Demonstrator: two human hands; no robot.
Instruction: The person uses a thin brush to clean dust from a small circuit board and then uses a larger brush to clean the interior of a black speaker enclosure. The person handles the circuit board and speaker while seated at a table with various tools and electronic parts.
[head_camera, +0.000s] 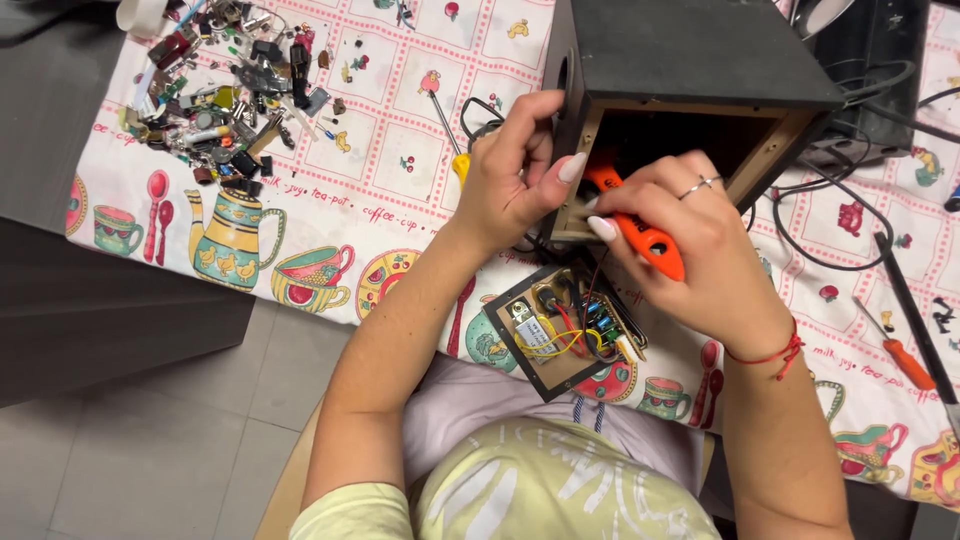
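A black speaker box (690, 45) lies on the table with its open back facing me. My left hand (510, 170) grips the box's left wooden edge. My right hand (690, 245) is closed around an orange-handled tool (645, 240) whose tip reaches into the box opening; the tip itself is hidden. Below my hands a square panel with a circuit board and coloured wires (560, 325) rests at the table's near edge, its wires leading up toward the box.
A patterned tablecloth (330, 200) covers the table. A pile of small electronic parts (220, 90) sits at the far left. A yellow-handled screwdriver (450, 135) lies left of the box, an orange-handled one (900, 350) at the right, beside black cables (820, 225).
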